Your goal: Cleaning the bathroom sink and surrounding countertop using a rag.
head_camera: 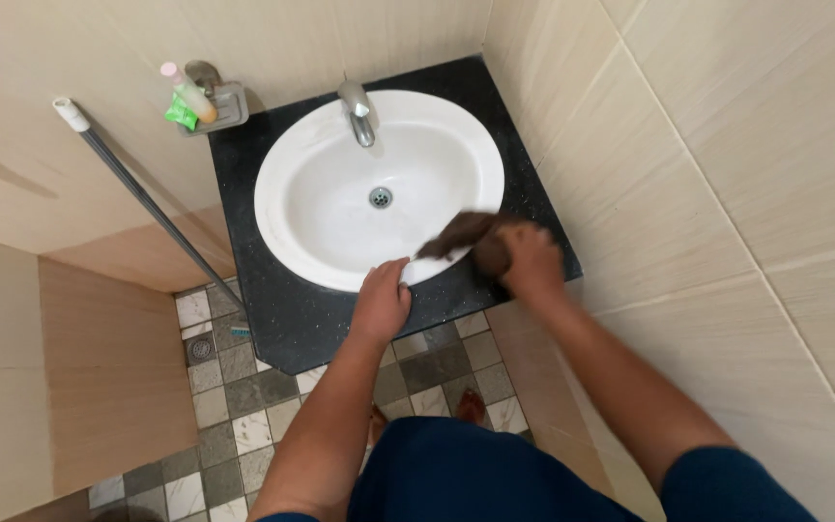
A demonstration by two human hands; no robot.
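A white oval sink (pixel 340 242) is set in a black speckled counter (pixel 282 309), with a metal tap (pixel 358 111) at its back. My right hand (pixel 524 261) grips a dark brown cloth (pixel 461 232) and presses it on the sink's front right rim, where the cloth looks blurred. My left hand (pixel 379 300) rests on the front rim of the sink, fingers curled over the edge, holding nothing else.
A metal wall shelf (pixel 219 106) at the back left carries a pale bottle (pixel 187 89) and a green packet (pixel 181 114). A long grey handle (pixel 147 198) leans from the wall down to the tiled floor (pixel 244 416). A floor drain (pixel 200 348) lies left. Beige tiled walls enclose the counter.
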